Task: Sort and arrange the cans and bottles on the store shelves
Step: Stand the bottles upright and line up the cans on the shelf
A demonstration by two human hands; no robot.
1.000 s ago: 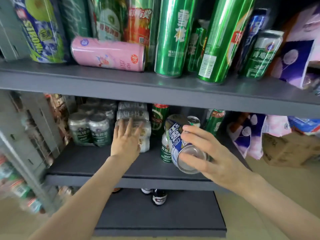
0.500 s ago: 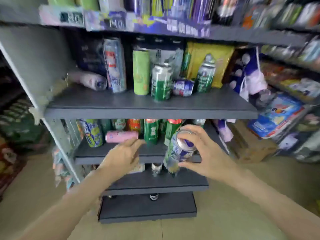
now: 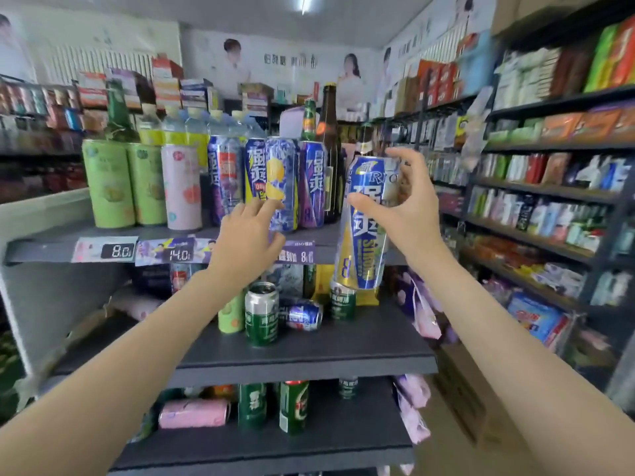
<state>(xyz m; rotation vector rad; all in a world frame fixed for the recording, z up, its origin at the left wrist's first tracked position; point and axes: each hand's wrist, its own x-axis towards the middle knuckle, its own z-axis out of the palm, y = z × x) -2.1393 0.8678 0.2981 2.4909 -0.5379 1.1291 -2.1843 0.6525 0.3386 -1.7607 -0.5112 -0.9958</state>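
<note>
My right hand (image 3: 402, 207) grips a tall blue and yellow can (image 3: 364, 231) near its top, holding it upright in the air at the right end of the top shelf (image 3: 51, 243). My left hand (image 3: 247, 238) reaches to that shelf's front edge, fingers apart, its fingertips touching a blue can with a lemon picture (image 3: 282, 187). Beside that one stand more blue and purple cans (image 3: 312, 185), a pink can (image 3: 181, 187) and two green cans (image 3: 108, 183). Behind them rise a brown bottle (image 3: 330, 132) and green bottles.
The shelf below (image 3: 309, 352) holds a green and silver can (image 3: 261, 314), a small blue can lying on its side (image 3: 302, 314) and others. Lower down lie a pink can (image 3: 194, 413) and upright green cans (image 3: 292, 405). Stocked shelves (image 3: 549, 187) line the aisle at right.
The view has risen from the low shelves to the top shelf. My right hand has lifted the blue and yellow can up with it; my left hand has moved up to the top-shelf cans.
</note>
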